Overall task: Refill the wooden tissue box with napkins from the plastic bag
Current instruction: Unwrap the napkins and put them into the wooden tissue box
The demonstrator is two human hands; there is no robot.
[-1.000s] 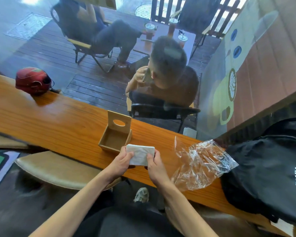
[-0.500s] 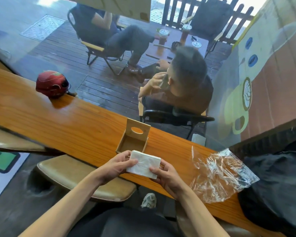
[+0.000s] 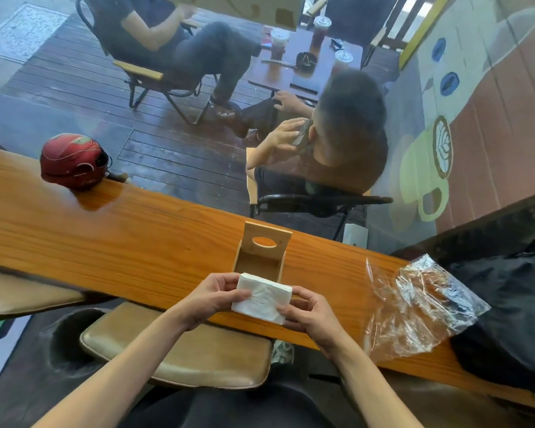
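Observation:
A white stack of napkins is held over the counter's near edge, tilted, between both hands. My left hand grips its left side and my right hand grips its right and lower corner. Just behind the stack stands the wooden tissue box, open, its lid with an oval slot raised upright; the inside looks empty. The clear plastic bag lies crumpled and flat on the counter to the right.
The long wooden counter runs along a window. A red helmet sits at its far left, a black backpack at the right end. A tan stool seat is below. People sit outside behind the glass.
The view has shifted, so everything sits lower and further right in frame. Both hands have kept hold of the napkin stack, now tilted more and slightly nearer me, below the box.

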